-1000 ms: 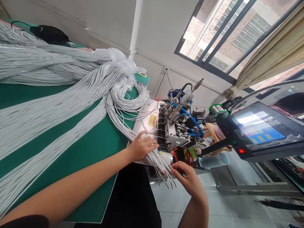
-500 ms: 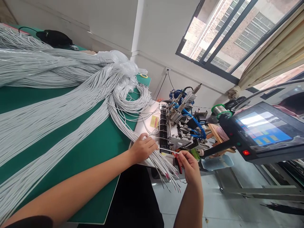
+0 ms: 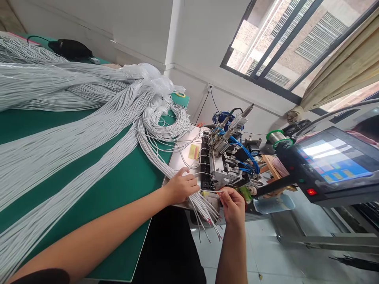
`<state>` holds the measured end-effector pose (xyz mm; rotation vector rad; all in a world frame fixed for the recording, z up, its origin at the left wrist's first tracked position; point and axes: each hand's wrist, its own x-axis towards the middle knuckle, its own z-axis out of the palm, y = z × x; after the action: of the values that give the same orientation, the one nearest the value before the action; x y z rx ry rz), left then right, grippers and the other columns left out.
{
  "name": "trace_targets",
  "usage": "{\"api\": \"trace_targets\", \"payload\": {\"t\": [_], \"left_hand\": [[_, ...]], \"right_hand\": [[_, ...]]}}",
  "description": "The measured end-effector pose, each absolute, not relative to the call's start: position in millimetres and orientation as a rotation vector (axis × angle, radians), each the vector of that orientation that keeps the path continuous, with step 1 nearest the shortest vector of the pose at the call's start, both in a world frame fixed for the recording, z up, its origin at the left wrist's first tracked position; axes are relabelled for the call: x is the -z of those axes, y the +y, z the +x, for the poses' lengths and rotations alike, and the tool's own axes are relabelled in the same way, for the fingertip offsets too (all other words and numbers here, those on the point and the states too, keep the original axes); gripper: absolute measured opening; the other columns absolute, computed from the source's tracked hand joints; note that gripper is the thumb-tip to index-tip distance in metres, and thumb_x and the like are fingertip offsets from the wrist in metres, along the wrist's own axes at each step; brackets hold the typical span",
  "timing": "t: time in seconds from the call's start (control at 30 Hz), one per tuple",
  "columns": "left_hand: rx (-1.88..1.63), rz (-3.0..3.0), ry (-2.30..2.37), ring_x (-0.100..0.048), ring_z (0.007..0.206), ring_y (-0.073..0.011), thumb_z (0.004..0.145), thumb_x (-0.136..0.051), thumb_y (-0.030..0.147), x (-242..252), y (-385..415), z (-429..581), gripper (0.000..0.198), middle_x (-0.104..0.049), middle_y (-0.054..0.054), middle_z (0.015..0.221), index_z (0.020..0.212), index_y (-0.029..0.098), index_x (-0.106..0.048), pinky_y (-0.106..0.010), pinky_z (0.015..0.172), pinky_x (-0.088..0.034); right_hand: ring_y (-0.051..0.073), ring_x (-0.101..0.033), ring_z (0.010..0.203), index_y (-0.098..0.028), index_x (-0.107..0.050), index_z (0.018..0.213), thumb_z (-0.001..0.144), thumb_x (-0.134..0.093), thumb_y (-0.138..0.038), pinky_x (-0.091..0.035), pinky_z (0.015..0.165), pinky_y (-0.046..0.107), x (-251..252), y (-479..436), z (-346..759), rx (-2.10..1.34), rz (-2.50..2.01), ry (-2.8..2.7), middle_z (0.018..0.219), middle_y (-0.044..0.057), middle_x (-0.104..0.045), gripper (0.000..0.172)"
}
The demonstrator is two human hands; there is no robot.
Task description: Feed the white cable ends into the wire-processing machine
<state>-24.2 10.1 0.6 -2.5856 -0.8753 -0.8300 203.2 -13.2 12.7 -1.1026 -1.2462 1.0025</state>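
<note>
My left hand is closed around a bundle of thin grey-white cables near their free ends, some of which show red or pink tips. My right hand pinches the end of a single cable, drawn out from the bundle and running almost straight between both hands. Just beyond them stands a bench machine with blue air tubes and a row of black slots along its front. Several cables lead into those slots. The cable tip is hidden by my right fingers.
Long cable bundles spread over the green table, with a coil at its far corner. To the right, a control screen on an arm overhangs the floor. A solder wire spool stands behind it.
My right hand has shifted slightly left, closer to my left hand, with the single cable still pinched. My left hand keeps its hold on the bundle. The camera view has moved a little.
</note>
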Motion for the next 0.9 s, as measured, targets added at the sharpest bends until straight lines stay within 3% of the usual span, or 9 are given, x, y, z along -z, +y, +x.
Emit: {"api": "trace_targets", "payload": {"t": [0.13, 0.33, 0.47, 0.77, 0.9], "left_hand": [[0.803, -2.613, -0.86, -0.053, 0.081, -0.0159, 0.082, -0.047, 0.007, 1, 11, -23, 0.018, -0.063, 0.001, 0.074, 0.082, 0.021, -0.058, -0.04, 0.094, -0.024], [0.824, -2.564, -0.941, -0.054, 0.079, -0.0159, 0.084, -0.045, 0.008, 0, 9, -23, 0.034, -0.063, 0.001, 0.077, 0.111, 0.025, -0.058, -0.039, 0.093, -0.025], [0.8, -2.544, -0.971, -0.053, 0.08, -0.0176, 0.082, -0.048, 0.011, -1, 8, -24, 0.032, -0.061, -0.001, 0.08, 0.109, 0.025, -0.059, -0.04, 0.091, -0.026], [0.701, -2.592, -1.122, -0.052, 0.091, -0.0228, 0.072, -0.059, 0.018, 1, 9, -21, 0.033, -0.062, -0.005, 0.087, 0.105, 0.019, -0.061, -0.044, 0.095, -0.024], [0.682, -2.602, -1.148, -0.052, 0.092, -0.0225, 0.071, -0.06, 0.017, 1, 8, -21, 0.035, -0.063, -0.005, 0.088, 0.105, 0.02, -0.062, -0.044, 0.095, -0.023]], "right_hand": [[0.011, -0.042, 0.051, -0.018, -0.063, 0.063, 0.073, -0.07, -0.041, -0.034, 0.049, 0.025, -10, -13, 202, -0.971, -1.108, -1.325, 0.064, 0.002, -0.056, 0.026], [0.015, -0.051, 0.059, -0.017, -0.067, 0.077, 0.077, -0.065, -0.043, -0.04, 0.054, 0.026, -11, -9, 220, -0.721, -1.374, -1.411, 0.067, 0.002, -0.061, 0.025], [0.016, -0.051, 0.059, -0.016, -0.068, 0.074, 0.078, -0.062, -0.046, -0.039, 0.055, 0.026, -7, 0, 226, -0.595, -1.532, -1.612, 0.064, 0.003, -0.062, 0.031], [0.012, -0.038, 0.056, -0.019, -0.05, 0.062, 0.08, -0.057, -0.043, -0.03, 0.052, 0.022, 19, 19, 223, -0.845, -1.381, -1.577, 0.057, -0.004, -0.042, 0.031], [0.011, -0.033, 0.052, -0.019, -0.047, 0.06, 0.073, -0.061, -0.045, -0.027, 0.049, 0.022, 24, 22, 222, -1.061, -1.365, -1.402, 0.055, -0.005, -0.039, 0.032]]}}
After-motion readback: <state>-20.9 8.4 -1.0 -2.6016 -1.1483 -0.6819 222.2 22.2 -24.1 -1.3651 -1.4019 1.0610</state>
